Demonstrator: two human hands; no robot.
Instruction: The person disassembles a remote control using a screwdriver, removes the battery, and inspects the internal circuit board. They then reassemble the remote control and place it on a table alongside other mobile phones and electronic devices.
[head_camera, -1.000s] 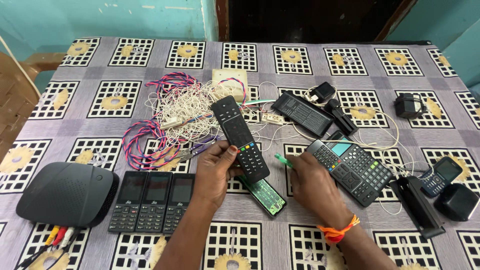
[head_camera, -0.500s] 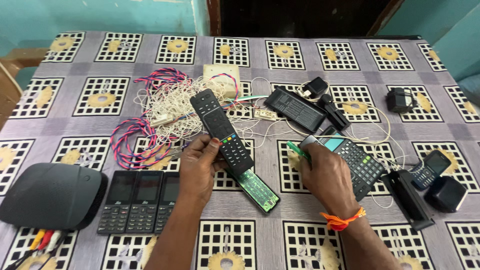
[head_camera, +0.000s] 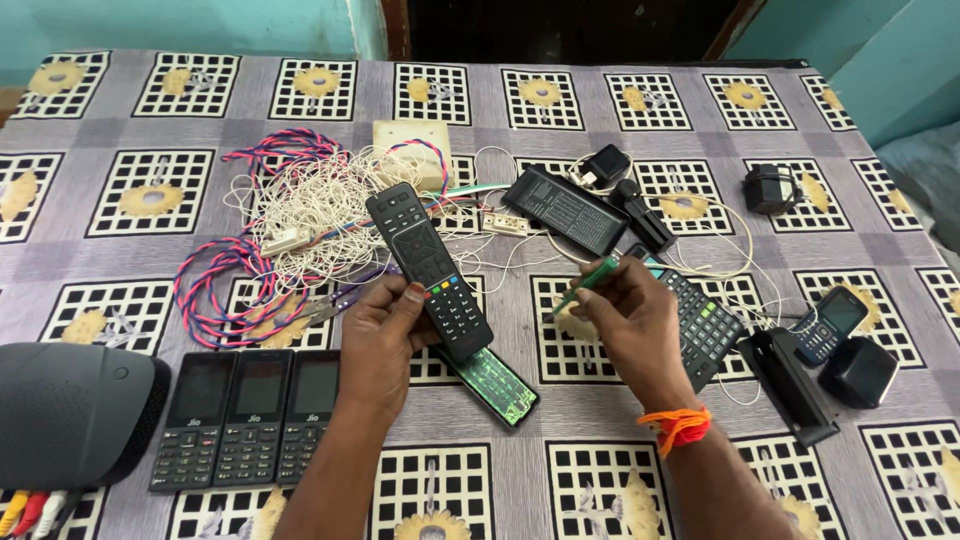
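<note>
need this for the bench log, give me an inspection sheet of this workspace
surface: table under a patterned cloth
job's things: black remote, green circuit board under its near end, green screwdriver
clutter: three keypad phones, calculator, black router, black adapter
grippers: left hand holds the remote; right hand holds the screwdriver
cables: tangled white and pink-blue wires
surroundings: teal wall, dark doorway
</note>
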